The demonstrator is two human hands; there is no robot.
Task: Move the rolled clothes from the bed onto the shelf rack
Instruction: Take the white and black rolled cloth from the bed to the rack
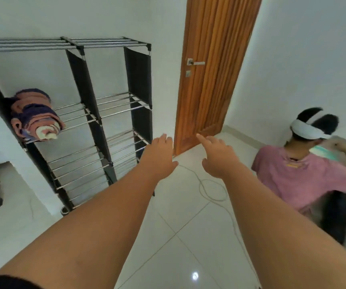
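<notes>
Rolled clothes (35,117), pink and purple, lay stacked at the left end of the shelf rack (105,105), on an upper tier. Left hand (160,156) and right hand (218,157) were extended over the floor (178,236), fingers open, empty. Second person (305,170) at right, blurred, possibly crouching.

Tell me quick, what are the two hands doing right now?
Left hand: open, holding nothing, stretched out in the air.
Right hand: open, holding nothing, first finger pointing forward.
</notes>
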